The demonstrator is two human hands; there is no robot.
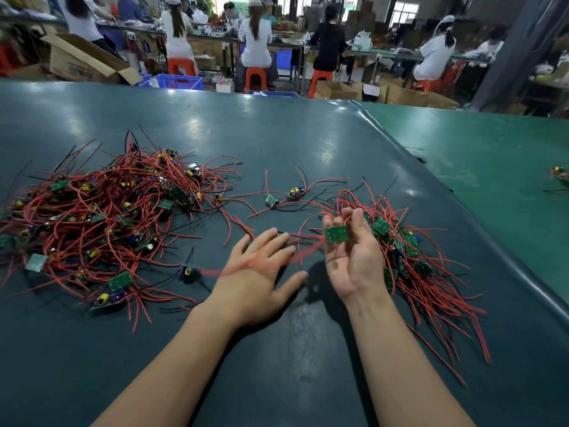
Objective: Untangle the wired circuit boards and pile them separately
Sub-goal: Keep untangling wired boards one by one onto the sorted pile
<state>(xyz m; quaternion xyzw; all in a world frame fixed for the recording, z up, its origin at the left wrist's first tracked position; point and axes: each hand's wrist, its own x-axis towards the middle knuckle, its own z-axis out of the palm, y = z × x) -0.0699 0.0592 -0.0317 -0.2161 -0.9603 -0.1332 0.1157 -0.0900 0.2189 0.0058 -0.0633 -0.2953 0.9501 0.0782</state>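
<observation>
Right hand [354,257] is palm-up, fingertips pinching a small green circuit board [336,234], its blurred red wire [295,257] trailing across the back of the left hand [258,272]. That left hand is flat, fingers spread and released, holding nothing. Just beyond the right fingers lies the sorted pile [409,260]; well off to the left of the left fingers, the tangled heap [101,217] sits on the dark table [277,365].

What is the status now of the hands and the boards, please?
Right hand pinches one green board. Left hand open, red wire across it. Tangled pile left, sorted pile right.
</observation>
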